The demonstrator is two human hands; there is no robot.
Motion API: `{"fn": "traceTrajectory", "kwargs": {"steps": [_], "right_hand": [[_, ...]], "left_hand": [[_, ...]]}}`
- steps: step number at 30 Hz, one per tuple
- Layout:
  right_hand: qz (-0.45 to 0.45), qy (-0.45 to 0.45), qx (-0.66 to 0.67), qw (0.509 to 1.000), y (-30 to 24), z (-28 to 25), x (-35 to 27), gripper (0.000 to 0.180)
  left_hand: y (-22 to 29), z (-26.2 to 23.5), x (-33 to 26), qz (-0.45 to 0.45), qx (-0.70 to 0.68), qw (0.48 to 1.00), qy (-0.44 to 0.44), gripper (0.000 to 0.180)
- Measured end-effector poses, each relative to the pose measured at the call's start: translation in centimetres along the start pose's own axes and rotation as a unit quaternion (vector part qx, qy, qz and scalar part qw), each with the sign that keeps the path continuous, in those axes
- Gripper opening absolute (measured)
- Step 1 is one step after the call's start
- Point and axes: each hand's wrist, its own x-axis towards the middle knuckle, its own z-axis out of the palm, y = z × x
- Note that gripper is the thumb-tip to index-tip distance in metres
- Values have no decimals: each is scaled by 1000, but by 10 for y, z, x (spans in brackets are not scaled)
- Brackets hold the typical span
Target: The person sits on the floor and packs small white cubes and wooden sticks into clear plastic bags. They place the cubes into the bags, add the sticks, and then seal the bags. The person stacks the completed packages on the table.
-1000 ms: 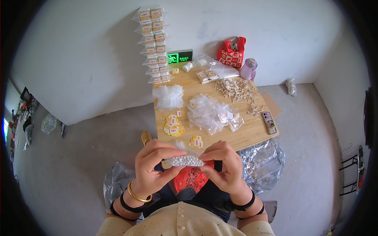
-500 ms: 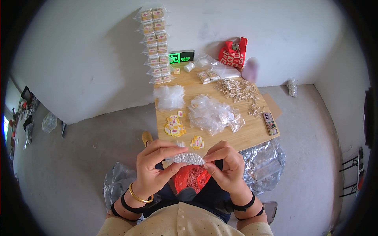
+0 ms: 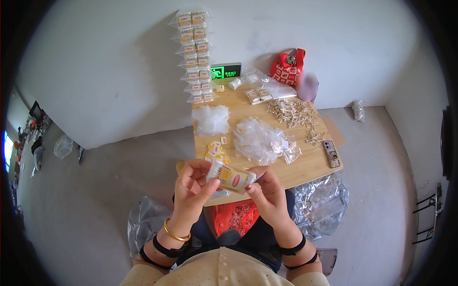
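Fingers of left hand [image 3: 191, 187] and right hand [image 3: 268, 193] pinch opposite ends of a swab pack [image 3: 233, 179], near table edge. Done: stacked packs [image 3: 196, 63], far left. Remaining: loose swabs [image 3: 292, 112], far right; clear bags [image 3: 261, 142], mid-table.

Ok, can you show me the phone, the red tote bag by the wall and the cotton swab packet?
phone [image 3: 330, 154]: head view, middle of its case
red tote bag [image 3: 286, 73]: head view, patterned front
cotton swab packet [image 3: 232, 178]: head view, its label side
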Motion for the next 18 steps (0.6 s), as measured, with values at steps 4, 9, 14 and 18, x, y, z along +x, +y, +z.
{"fn": "traceTrajectory", "kwargs": {"steps": [4,9,14,18], "right_hand": [[0,63,-34,997,-2,5,6,13],[-35,113,-195,974,1,7,18,13],[-171,106,-396,896,-6,9,22,13],[-169,123,-349,914,2,7,19,15]], "left_hand": [[4,9,-3,-84,-10,996,-25,45],[5,10,-4,-92,42,994,-51,52],[-4,4,-3,-33,89,995,-41,52],[-5,8,-3,-13,70,997,-17,44]]}}
